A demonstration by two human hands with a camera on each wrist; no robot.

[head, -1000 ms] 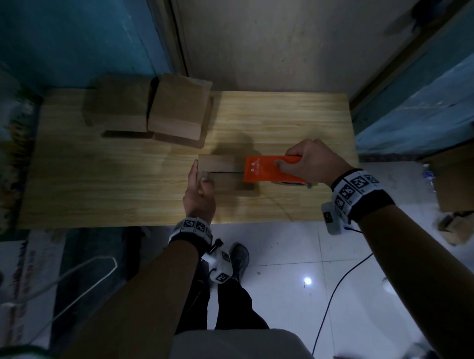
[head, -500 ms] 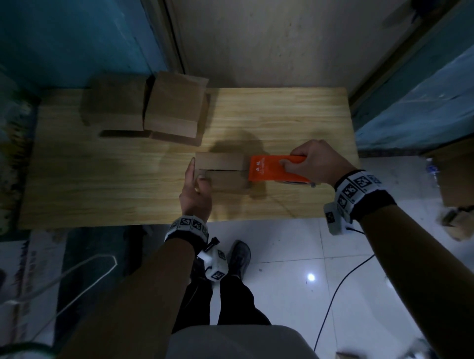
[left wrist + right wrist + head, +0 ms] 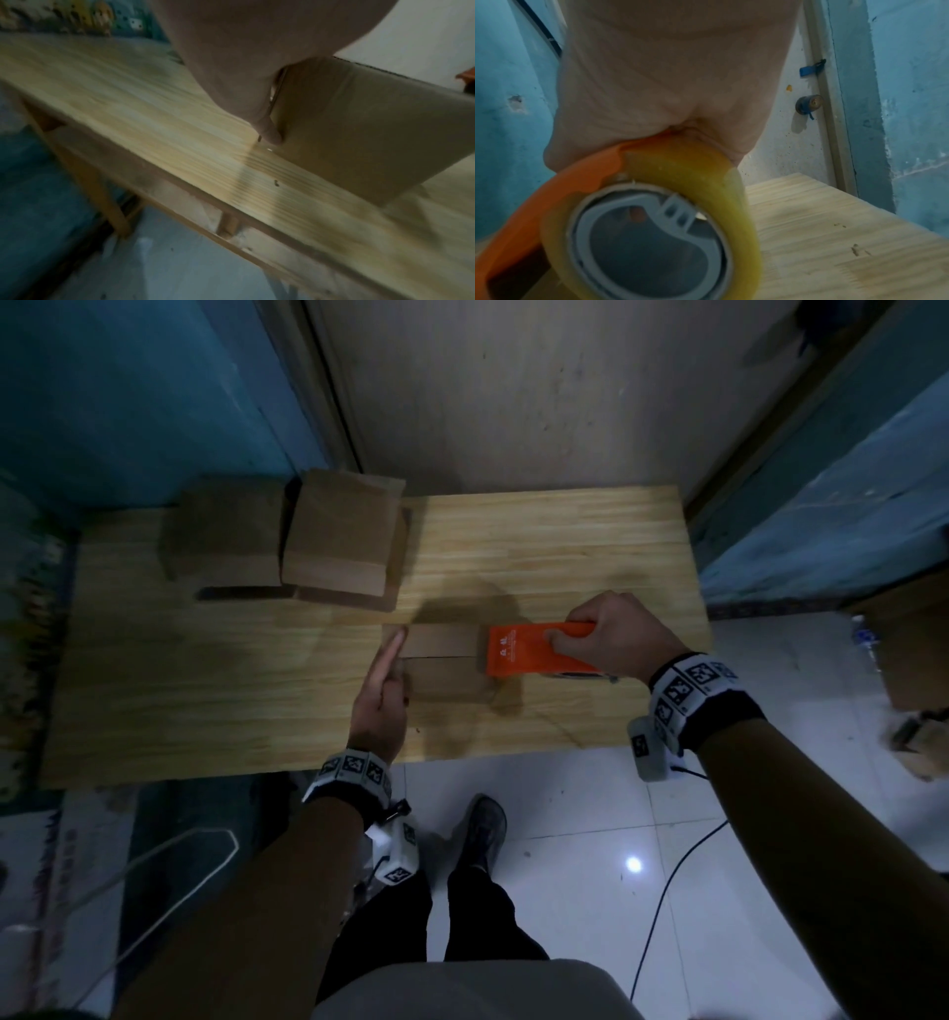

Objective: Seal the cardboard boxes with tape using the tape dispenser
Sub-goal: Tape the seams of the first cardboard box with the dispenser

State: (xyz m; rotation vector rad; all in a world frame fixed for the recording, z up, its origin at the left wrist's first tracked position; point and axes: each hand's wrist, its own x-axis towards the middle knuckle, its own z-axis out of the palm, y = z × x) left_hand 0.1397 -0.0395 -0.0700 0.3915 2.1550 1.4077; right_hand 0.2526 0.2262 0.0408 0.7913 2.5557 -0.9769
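The left hand [image 3: 380, 706] lies flat with straight fingers against the left end of the small box [image 3: 441, 660] on the wooden table [image 3: 205, 690]. The right hand [image 3: 611, 634] grips the orange tape dispenser [image 3: 529, 652] at the box's right end. Farther back — two more boxes [image 3: 287, 541].

Dim, wide-angle views (wrist pictures blurred throughout).
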